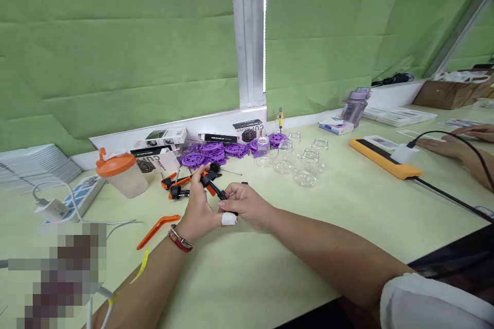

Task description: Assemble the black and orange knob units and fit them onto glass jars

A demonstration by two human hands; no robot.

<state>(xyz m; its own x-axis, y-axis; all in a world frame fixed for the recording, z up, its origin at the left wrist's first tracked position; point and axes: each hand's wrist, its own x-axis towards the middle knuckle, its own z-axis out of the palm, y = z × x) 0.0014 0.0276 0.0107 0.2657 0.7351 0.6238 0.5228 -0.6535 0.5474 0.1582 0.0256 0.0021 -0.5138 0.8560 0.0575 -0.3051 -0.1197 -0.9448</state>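
Note:
Between my hands is a black-and-orange clamp [219, 193], its dark bar slanting down to the right. My left hand [201, 212] is closed around its upper left side; a white wrap covers the thumb tip. My right hand [249, 205] pinches the lower end of the bar, the fingers hiding part of it. Just beyond my left hand lie more black-and-orange clamp parts [175, 191] with metal rods. An orange curved handle piece [158, 231] lies left of my left wrist.
Purple wheel-like pieces [211, 151] and printed boxes [160, 159] line the back. Clear glass cups [306, 167] stand right of centre. An orange-lidded shaker [122, 172] stands at left. A power strip [382, 160] and another person's hands [447, 146] are at right.

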